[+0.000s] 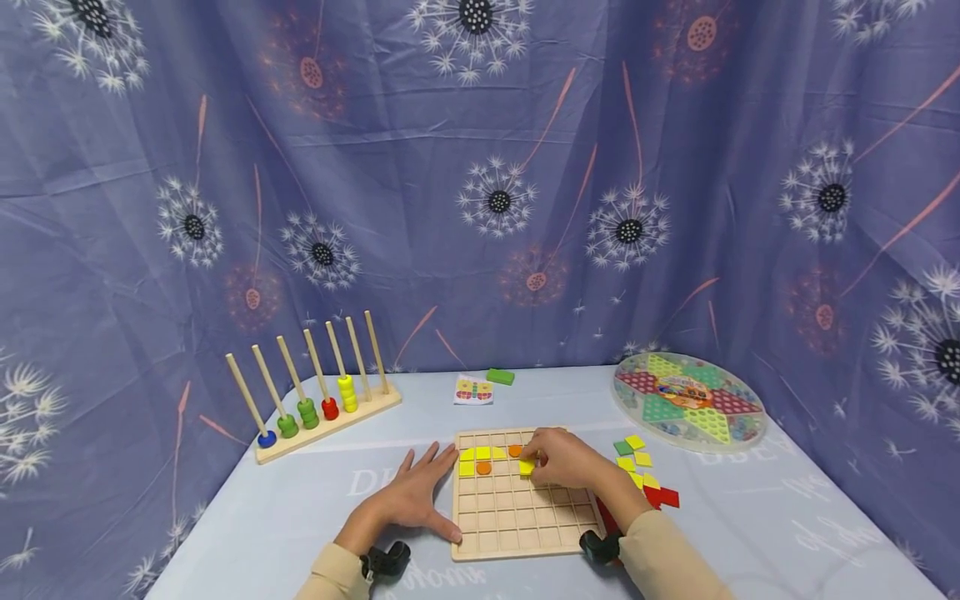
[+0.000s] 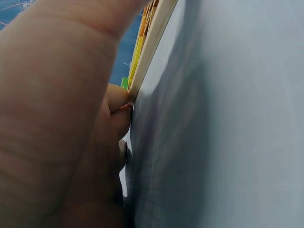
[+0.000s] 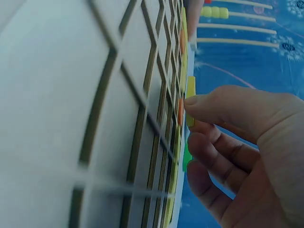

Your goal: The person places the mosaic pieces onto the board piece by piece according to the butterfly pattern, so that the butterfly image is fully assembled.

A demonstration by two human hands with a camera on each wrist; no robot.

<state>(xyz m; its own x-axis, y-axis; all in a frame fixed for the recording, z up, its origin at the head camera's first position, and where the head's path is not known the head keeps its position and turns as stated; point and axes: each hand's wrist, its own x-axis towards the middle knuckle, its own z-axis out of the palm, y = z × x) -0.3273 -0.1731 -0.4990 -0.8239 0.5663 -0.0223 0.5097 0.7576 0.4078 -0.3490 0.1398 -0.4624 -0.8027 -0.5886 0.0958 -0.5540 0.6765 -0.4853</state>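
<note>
A wooden grid board [image 1: 498, 521] lies on the cloth, with several yellow pieces [image 1: 467, 468] and two orange discs [image 1: 483, 468] in its upper rows. My left hand [image 1: 412, 496] is spread at the board's left side, thumb and a fingertip against its edge; the left wrist view shows fingers [image 2: 119, 97] touching that wooden edge [image 2: 152, 45]. Over the upper right of the board, my right hand [image 1: 566, 460] is near a yellow piece [image 1: 527, 468]. In the right wrist view my right hand [image 3: 237, 142] pinches a yellow piece [image 3: 191, 88] between thumb and finger, just off the grid.
Loose yellow pieces [image 1: 642, 459], a green one [image 1: 623, 449] and red ones [image 1: 662, 497] lie right of the board. Behind it are a picture card [image 1: 474, 391] and a green block [image 1: 500, 377]. A peg rack [image 1: 330, 429] stands left; a round game board [image 1: 690, 400] lies right.
</note>
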